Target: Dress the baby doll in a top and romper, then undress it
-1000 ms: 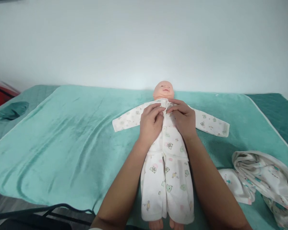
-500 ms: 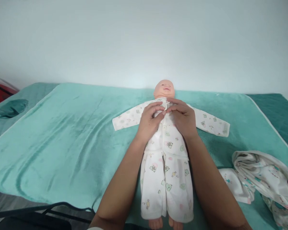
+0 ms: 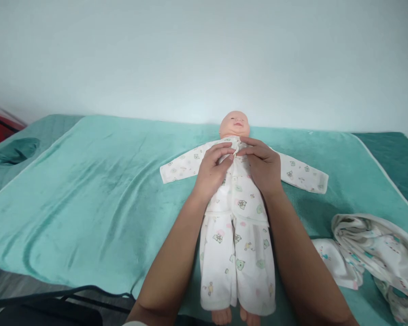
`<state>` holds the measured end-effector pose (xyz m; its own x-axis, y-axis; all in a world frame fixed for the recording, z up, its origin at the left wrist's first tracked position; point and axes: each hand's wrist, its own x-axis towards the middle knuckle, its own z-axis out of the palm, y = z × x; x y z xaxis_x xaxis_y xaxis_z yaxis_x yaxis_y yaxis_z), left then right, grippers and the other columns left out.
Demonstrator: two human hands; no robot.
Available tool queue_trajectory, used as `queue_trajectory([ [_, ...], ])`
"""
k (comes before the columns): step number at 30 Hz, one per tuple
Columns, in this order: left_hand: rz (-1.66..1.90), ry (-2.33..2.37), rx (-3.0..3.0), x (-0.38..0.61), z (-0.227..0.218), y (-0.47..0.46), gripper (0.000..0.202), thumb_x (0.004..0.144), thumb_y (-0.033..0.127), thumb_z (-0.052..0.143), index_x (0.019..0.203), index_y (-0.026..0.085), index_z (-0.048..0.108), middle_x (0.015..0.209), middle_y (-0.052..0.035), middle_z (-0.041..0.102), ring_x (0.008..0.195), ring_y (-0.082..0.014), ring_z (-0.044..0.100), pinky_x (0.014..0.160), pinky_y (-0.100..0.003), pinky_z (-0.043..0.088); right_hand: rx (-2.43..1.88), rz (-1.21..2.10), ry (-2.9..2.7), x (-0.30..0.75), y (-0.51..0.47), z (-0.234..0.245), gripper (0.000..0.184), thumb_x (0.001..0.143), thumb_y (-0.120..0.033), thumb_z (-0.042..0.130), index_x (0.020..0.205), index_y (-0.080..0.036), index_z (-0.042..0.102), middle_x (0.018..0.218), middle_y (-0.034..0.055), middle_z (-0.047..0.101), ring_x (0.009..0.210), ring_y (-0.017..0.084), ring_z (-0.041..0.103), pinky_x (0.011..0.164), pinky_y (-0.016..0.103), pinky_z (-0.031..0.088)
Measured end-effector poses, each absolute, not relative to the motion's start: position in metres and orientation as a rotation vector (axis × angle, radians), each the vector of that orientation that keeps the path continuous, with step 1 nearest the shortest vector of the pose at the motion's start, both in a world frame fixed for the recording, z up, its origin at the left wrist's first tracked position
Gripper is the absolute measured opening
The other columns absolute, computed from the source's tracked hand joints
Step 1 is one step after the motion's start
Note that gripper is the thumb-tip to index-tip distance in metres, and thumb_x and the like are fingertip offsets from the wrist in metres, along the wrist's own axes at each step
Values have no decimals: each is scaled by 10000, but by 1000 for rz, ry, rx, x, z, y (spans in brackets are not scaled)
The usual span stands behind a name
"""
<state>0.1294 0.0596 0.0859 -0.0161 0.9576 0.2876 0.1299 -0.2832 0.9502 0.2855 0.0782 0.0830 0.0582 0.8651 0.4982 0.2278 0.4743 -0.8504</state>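
I'm on matt, soft-looking cloth here, the shirt (image 3: 246,199), trousers (image 3: 219,262) just the same! The doll (image 3: 234,118): smooth plastic-like head, faint shine. Below, the blanket (image 3: 98,181), plush, velvety sheen. Near its right corner, a bundle (image 3: 370,244) of matt cloth. Past its far edge, a smooth wall (image 3: 190,59).

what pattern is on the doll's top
White top with small scattered prints, some bear-like, in green, pink and dark outline; best seen in the head view.

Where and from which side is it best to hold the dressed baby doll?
Probably around the torso, below the sleeves, from both sides: the dressed baby doll lies face up with sleeves spread outward, leaving its sides reachable.
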Motion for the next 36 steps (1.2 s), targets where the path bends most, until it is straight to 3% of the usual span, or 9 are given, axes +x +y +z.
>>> queue_trajectory([
  [10, 1389, 1257, 1500, 133, 88, 59, 95, 857, 251, 696, 931, 267, 752, 1314, -10, 676, 1320, -218, 564, 1175, -422, 406, -991, 665, -1507, 287, 79, 84, 324, 786, -101, 514, 767, -278, 785, 1178, -13, 743, 1169, 221, 655, 1081, 429, 464],
  [15, 1389, 1349, 1584, 137, 90, 57, 76, 831, 185, 696, 853, 247, 732, 1273, -10, 691, 1286, -215, 578, 1168, -430, 403, -1035, 652, -1518, 284, 78, 85, 254, 801, -106, 501, 698, -238, 693, 1143, 4, 740, 1141, 213, 651, 1060, 421, 456],
  [22, 1383, 1315, 1676, 135, 93, 55, 105, 857, 189, 678, 830, 259, 751, 1252, -1, 703, 1275, -209, 579, 1164, -420, 406, -1002, 689, -1460, 282, 78, 85, 153, 805, -114, 519, 768, -225, 619, 1130, 15, 721, 1077, 186, 656, 958, 350, 493],
  [28, 1392, 1290, 1569, 134, 97, 53, 233, 918, 274, 614, 717, 241, 728, 1221, -1, 721, 1249, -206, 606, 1162, -413, 411, -965, 654, -1452, 285, 80, 83, 269, 760, -61, 486, 600, -220, 633, 1058, 12, 734, 1082, 205, 653, 1020, 401, 460],
  [36, 1257, 1209, 1625, 119, 102, 52, 272, 922, 312, 621, 678, 232, 709, 1312, -8, 685, 1305, -239, 577, 1164, -449, 427, -866, 710, -1544, 289, 75, 89, 317, 715, -45, 490, 586, -248, 697, 1108, -4, 751, 1133, 221, 651, 1067, 422, 450],
])
